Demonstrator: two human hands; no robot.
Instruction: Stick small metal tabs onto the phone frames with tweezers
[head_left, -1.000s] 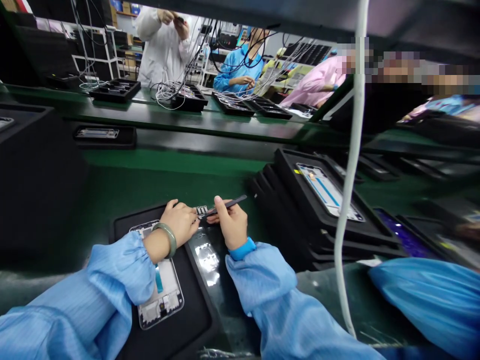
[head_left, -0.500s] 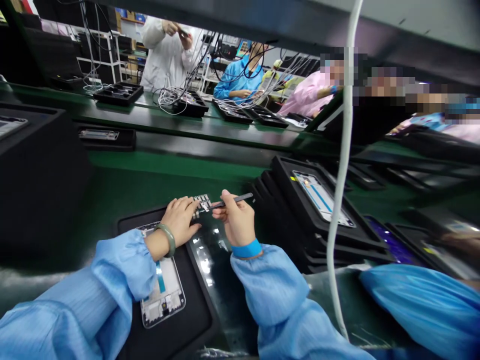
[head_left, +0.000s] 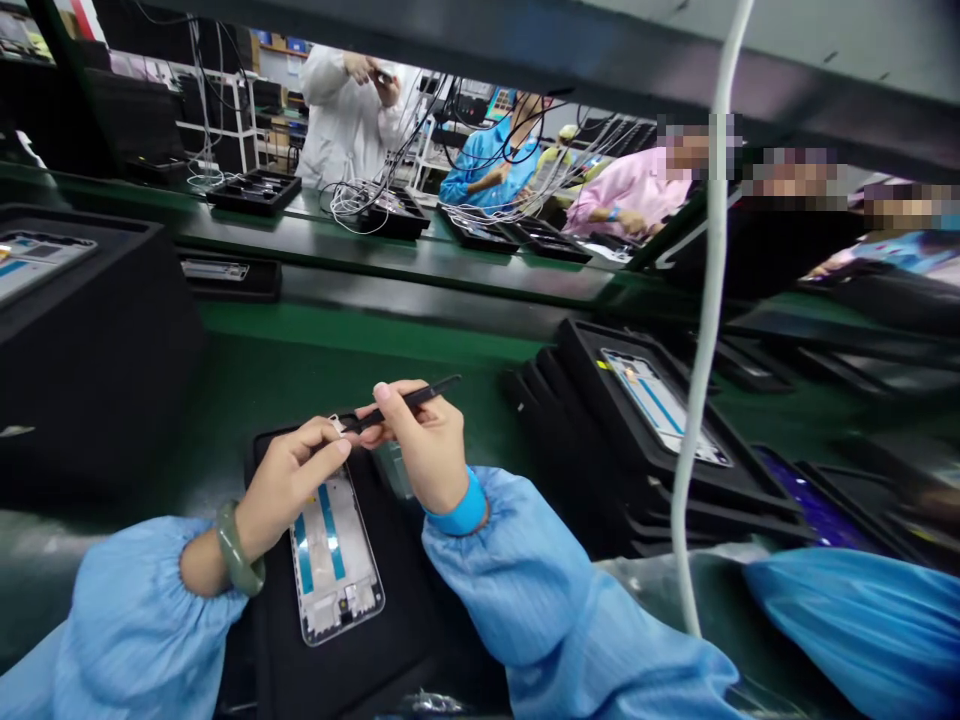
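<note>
Pinching tweezers (head_left: 424, 395), the right hand (head_left: 430, 445) sits beside the left hand (head_left: 281, 487), whose grip is indeterminable, above the phone frame (head_left: 327, 590).

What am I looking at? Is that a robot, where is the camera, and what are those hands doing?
No robot here! These are a person's two bare hands, with blue sleeves. The camera sits on that person's head, looking forward and down, so you see roughly what they see.

The right hand holds a thin dark tool that looks like tweezers. Its tip is close to the fingertips of the left hand, by a small pale piece. I can't tell whether the left fingers are pinching that piece.

Below the hands, a flat phone-like frame with blue strips lies in a black tray on the green table. More black trays are stacked to the right. Across the bench, other people are at work.
</note>
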